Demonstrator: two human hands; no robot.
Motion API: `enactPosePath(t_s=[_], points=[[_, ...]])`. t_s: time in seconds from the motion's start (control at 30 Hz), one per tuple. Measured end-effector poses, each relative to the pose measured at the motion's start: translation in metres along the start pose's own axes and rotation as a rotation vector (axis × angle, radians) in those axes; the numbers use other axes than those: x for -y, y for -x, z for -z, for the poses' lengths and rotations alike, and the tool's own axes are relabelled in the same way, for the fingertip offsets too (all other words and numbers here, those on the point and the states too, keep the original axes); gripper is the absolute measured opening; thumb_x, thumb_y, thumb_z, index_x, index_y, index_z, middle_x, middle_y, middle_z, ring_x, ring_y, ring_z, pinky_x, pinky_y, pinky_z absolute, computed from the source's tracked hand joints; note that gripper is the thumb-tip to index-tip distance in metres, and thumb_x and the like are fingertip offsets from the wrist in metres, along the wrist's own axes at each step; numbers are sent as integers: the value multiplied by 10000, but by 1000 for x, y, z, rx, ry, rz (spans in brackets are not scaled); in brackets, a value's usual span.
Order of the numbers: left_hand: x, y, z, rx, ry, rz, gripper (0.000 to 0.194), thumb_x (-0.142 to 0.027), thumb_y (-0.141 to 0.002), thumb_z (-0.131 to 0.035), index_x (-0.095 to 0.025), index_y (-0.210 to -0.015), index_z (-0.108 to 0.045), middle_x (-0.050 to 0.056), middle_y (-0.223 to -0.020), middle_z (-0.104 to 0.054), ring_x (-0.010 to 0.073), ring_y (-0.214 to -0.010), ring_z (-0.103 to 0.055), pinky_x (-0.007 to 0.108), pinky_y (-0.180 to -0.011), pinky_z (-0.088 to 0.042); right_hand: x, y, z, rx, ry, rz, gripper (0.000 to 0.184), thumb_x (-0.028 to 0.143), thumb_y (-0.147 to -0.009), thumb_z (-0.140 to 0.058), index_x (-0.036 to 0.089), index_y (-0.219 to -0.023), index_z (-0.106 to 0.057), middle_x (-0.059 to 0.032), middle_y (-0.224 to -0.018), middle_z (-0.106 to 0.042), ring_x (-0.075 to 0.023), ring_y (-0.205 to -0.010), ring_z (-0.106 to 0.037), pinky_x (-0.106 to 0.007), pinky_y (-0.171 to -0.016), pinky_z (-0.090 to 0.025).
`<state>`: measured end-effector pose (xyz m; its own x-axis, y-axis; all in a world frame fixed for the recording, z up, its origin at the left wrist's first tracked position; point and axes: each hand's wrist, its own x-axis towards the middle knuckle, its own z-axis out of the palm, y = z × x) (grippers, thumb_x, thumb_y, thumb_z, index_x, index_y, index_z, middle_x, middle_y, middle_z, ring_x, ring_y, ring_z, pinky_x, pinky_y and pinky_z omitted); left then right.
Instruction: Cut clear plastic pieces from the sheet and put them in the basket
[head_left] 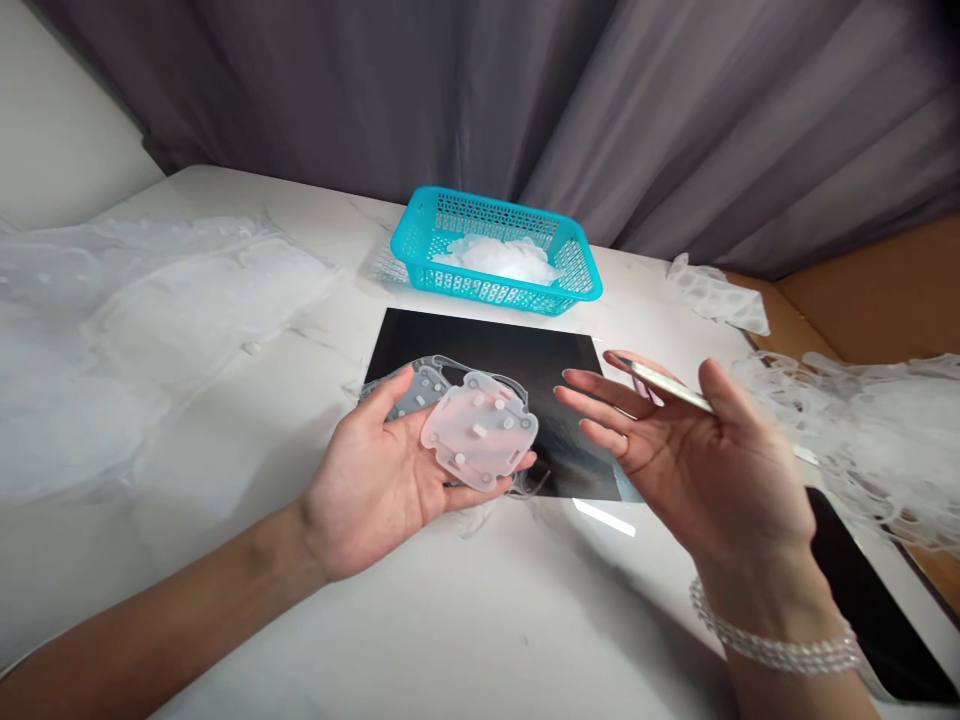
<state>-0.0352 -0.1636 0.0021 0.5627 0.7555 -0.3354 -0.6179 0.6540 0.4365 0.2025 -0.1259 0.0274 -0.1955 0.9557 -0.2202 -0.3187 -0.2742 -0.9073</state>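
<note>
Palm up, my left hand (390,470) supports a frosted, translucent plastic-like piece (480,430) on its fingers. This piece has a notched outline, small raised studs and slots. Behind it, a clearer sheet with similar studs (420,395) lies over the black mat (525,350), partly hidden by the hand. To the right, my right hand (675,450) grips a slim silver tool (671,385) between thumb and index finger, while its other fingers are spread apart. The tool's exact kind is hard to make out. The right hand is apart from the frosted piece.
A turquoise basket (495,290) behind the mat contains several whitish pieces (502,258). Translucent sheets (165,330) cover the table's left side. Cut-out scraps (885,430) pile up at right, above a dark flat device (870,590). Another whitish strip (720,295) lies at the back right.
</note>
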Motion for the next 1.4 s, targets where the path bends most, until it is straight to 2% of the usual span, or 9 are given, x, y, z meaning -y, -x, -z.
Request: enactPosePath(t_s=[0.2, 0.5, 0.67, 0.8, 0.97, 1.07, 1.2, 1.3, 1.4], points=[[1, -1, -4, -57, 110, 16, 704, -593, -983, -277, -88, -1420, -502, 188, -1369, -614, 366, -1177, -643, 522, -1155, -300, -4, -2, 0, 56, -85, -50, 505, 525, -997, -341, 204, -1036, -729, -148, -1084, -770, -285, -1082, -717, -382, -821, -612], [5, -4, 0, -59, 81, 32, 729, -633, -950, -330, -95, -1407, -513, 188, -1217, -697, 344, -1120, -672, 520, -1132, -322, -16, -4, -11, 158, -58, -220, 540, 564, -982, -335, 190, -1047, -719, -146, -1023, -780, -254, -870, -766, -448, -907, -587], [-3, -7, 4, -148, -30, -126, 677, -595, -944, -368, -147, -1448, -431, 176, -1209, -693, 304, -1158, -653, 480, -1100, -380, 11, -39, -21, 53, -14, -52, 494, 508, -992, -327, 163, -1000, -681, -161, -982, -771, -250, -1018, -735, -426, -1013, -532], [-14, -6, 5, -357, -476, -424, 484, -440, -934, -409, -124, -1270, -558, 160, -1140, -683, 269, -1029, -667, 415, -926, -506, 45, -113, -38, -98, -8, 107, 534, 400, -1037, -141, 112, -1036, -591, -179, -1029, -713, -182, -968, -727, -341, -946, -538], [-17, 0, 17, -374, -1623, -508, 468, -206, -847, -513, -274, -1301, -601, 60, -1221, -602, 204, -888, -634, 360, -784, -500, 55, -164, -37, -234, 47, 195, 470, 421, -1045, -131, 165, -1102, -520, -82, -965, -666, -125, -797, -687, -350, -892, -553], [-13, 1, 28, -272, -1935, -474, 539, -161, -856, -514, -360, -1354, -563, 43, -1307, -525, 210, -989, -633, 347, -795, -498, 40, -134, -22, -225, 80, 234, 438, 513, -1025, -245, 215, -1136, -547, -77, -970, -690, -182, -838, -706, -406, -862, -581], [-10, -5, 36, -215, -1998, -432, 268, -174, -912, -501, -285, -1055, -698, 40, -1191, -536, 195, -978, -637, 323, -770, -488, 19, -58, -6, 22, 158, 97, 518, 602, -976, -321, 219, -1204, -585, -124, -925, -734, -273, -876, -730, -429, -724, -607], [-16, -15, 29, -222, -1985, -467, 191, -206, -935, -510, -219, -888, -695, 38, -1081, -575, 174, -881, -639, 326, -771, -481, 9, -14, 1, 183, 219, -42, 575, 648, -954, -347, 197, -1191, -613, -146, -931, -743, -292, -901, -726, -415, -687, -604], [-29, -32, 6, -211, -1985, -621, 191, -187, -928, -513, -186, -880, -698, 49, -988, -628, 179, -850, -633, 333, -784, -482, 8, 4, 8, 193, 255, -21, 570, 657, -938, -400, 197, -1183, -631, -135, -947, -742, -285, -938, -715, -405, -716, -604]])
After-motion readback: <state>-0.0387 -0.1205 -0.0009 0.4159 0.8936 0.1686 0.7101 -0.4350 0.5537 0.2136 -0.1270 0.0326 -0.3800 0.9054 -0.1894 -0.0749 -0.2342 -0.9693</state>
